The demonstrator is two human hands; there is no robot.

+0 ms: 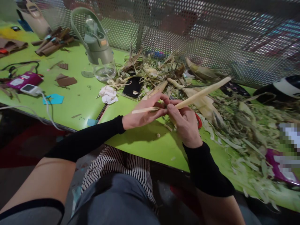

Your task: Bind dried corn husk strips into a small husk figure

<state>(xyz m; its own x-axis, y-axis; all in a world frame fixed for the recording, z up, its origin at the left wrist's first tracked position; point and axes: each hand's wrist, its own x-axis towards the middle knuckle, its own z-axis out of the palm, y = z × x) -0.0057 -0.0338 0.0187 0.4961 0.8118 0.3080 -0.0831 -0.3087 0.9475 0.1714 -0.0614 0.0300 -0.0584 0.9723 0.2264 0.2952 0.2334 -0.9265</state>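
My left hand (pixel 150 109) and my right hand (pixel 186 123) meet above the front of the green table, fingertips close together. In my right hand is a long, pale yellow peeled stalk (pixel 205 92), slanting up to the right. A thin pale stick-like piece (pixel 144 110) with a darker, tapered end lies across my left hand, its fingers closed around it. Whatever is between the fingertips is mostly hidden. A red loop-shaped handle (pixel 199 121) shows beside my right hand; the rest of it is covered.
Dry husks and peelings (pixel 234 122) spread over the right and back of the green table (pixel 138 140). A black phone-like slab (pixel 133 87), crumpled tissue (pixel 108 94) and a bottle (pixel 99 53) stand left of them. Perforated metal mesh (pixel 164 28) closes the back. A white cable (pixel 48 109) hangs over the front edge.
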